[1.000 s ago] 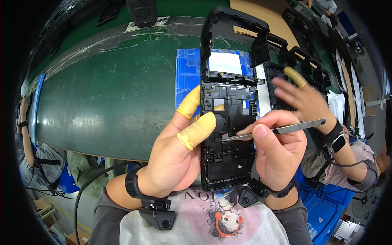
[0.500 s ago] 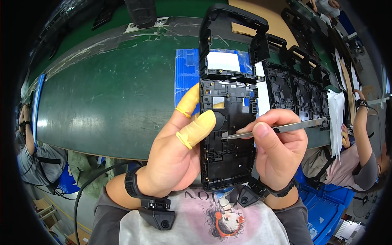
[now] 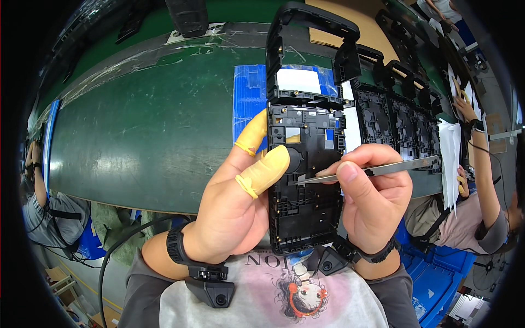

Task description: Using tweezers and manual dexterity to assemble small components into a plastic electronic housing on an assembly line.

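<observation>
My left hand [image 3: 235, 202], with yellow finger cots on thumb and forefinger, grips the left side of a black plastic housing [image 3: 311, 213]. The housing is held upright over the table's near edge, its open handle-like frame at the far end. Between the thumb and fingers of my right hand [image 3: 374, 191] is a pair of metal tweezers [image 3: 404, 165]. Their tips point left and meet the middle of the housing, beside a small pale rectangular spot. Whether the tips pinch anything is too small to tell.
A green table [image 3: 136, 126] spreads to the left, with a blue sheet [image 3: 249, 87] behind the housing. Several similar black housings [image 3: 402, 120] stand in a row at the right, near white paper [image 3: 449, 158]. Co-workers sit on both sides; one's arm [image 3: 481, 147] reaches forward at right.
The tweezer tips have shifted slightly left and up on the housing. My left hand and the housing have barely moved. At the right, a co-worker's arm has reached farther forward.
</observation>
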The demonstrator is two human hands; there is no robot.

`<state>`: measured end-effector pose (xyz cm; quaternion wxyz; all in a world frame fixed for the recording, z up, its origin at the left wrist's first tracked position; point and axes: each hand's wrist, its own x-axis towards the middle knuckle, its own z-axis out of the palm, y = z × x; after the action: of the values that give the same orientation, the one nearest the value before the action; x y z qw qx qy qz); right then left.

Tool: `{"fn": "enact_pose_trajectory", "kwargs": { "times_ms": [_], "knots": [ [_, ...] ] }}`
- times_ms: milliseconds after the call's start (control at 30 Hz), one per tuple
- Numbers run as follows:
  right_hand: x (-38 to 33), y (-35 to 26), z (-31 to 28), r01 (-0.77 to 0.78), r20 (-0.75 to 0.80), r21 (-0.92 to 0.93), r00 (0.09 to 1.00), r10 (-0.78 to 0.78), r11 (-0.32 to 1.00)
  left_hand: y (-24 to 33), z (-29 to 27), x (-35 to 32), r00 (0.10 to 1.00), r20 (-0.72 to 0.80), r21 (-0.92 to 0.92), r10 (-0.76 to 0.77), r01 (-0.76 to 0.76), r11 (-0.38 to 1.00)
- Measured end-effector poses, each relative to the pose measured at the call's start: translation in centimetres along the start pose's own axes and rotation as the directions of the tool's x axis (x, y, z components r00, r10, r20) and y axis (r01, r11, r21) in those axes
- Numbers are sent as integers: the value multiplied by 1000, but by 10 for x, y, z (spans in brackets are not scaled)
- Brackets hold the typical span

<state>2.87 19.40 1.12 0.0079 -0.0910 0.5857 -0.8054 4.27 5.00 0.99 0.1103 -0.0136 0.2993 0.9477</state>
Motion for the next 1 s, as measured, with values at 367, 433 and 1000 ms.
{"fn": "enact_pose_trajectory", "kwargs": {
  "times_ms": [367,433,1000],
  "knots": [
    [3,1,2,-7,-16,-12,1000,7,1000,1,-5,5,1000,-27,51,3,-1,999],
    [5,1,3,-18,-15,12,1000,18,1000,2,-6,6,1000,-30,4,2,-2,1000],
    [-23,-16,-94,200,-324,43,930,-176,979,76,-18,214,982,-91,543,167,-92,835]
  ]
}}
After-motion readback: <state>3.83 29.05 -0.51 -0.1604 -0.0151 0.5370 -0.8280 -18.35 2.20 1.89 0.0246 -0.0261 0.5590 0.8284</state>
